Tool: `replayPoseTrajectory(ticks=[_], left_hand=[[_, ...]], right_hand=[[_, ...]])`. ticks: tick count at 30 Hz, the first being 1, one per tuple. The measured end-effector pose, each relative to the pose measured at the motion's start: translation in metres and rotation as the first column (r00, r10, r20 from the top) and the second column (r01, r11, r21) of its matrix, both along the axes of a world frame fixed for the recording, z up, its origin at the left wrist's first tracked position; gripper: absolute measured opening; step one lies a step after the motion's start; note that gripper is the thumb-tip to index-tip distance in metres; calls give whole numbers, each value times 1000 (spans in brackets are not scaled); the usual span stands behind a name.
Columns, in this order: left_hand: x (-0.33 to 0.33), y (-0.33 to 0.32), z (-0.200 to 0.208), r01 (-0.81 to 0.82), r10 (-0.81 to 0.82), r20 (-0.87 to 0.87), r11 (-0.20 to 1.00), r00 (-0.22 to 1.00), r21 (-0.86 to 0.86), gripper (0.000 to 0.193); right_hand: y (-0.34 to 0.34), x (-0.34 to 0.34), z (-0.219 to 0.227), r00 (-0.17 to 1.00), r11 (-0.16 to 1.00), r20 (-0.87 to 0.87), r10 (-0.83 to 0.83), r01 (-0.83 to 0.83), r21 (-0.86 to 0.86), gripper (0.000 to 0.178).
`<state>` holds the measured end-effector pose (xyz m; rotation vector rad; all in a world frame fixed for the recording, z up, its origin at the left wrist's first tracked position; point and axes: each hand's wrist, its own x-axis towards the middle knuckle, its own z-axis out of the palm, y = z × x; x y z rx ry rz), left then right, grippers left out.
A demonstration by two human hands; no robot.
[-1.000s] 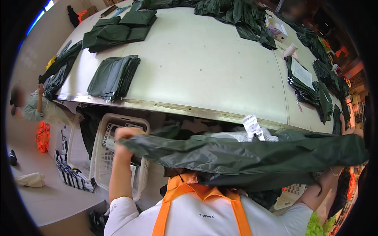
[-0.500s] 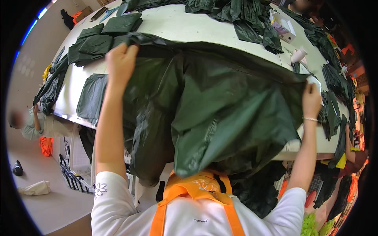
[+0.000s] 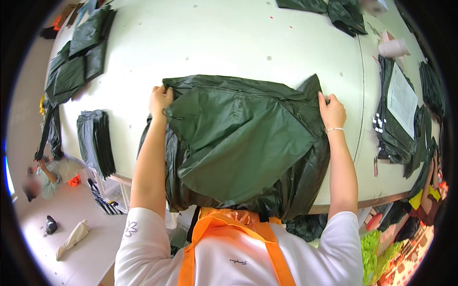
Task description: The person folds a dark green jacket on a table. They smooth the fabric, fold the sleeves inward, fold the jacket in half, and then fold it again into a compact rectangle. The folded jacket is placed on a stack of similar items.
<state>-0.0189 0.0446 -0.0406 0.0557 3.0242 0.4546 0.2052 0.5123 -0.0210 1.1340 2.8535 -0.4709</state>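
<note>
A dark green, shiny rain garment (image 3: 238, 138) lies spread over the table's near edge in front of me, its lower part hanging toward my body. Whether it is a jacket or trousers I cannot tell. At its upper left corner my left hand (image 3: 161, 101) is closed on the fabric, with a thin dark cord loop beside the wrist. My right hand (image 3: 332, 110) pinches the upper right edge, where a pointed fold of cloth stands up. A large rounded flap of fabric sags between the two hands.
Folded green garments (image 3: 71, 71) and a neat stack (image 3: 95, 140) lie left on the white table (image 3: 229, 43). To the right are a garment pile with a paper sheet (image 3: 402, 97), a white roll (image 3: 394, 48) and small snips (image 3: 375, 167). Other people work at both sides.
The garment has come down from being held up in the air onto the table. Both hands have lowered with it and moved closer together, still gripping. My view has tilted too.
</note>
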Motion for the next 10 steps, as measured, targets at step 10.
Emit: replayPoseTrajectory(ticks=[10], left_hand=[[88,-90,91,-221,182,139,910,973,351,34]], right_hand=[[-72,118,102,982,822,-43,-184,130,-554,26]])
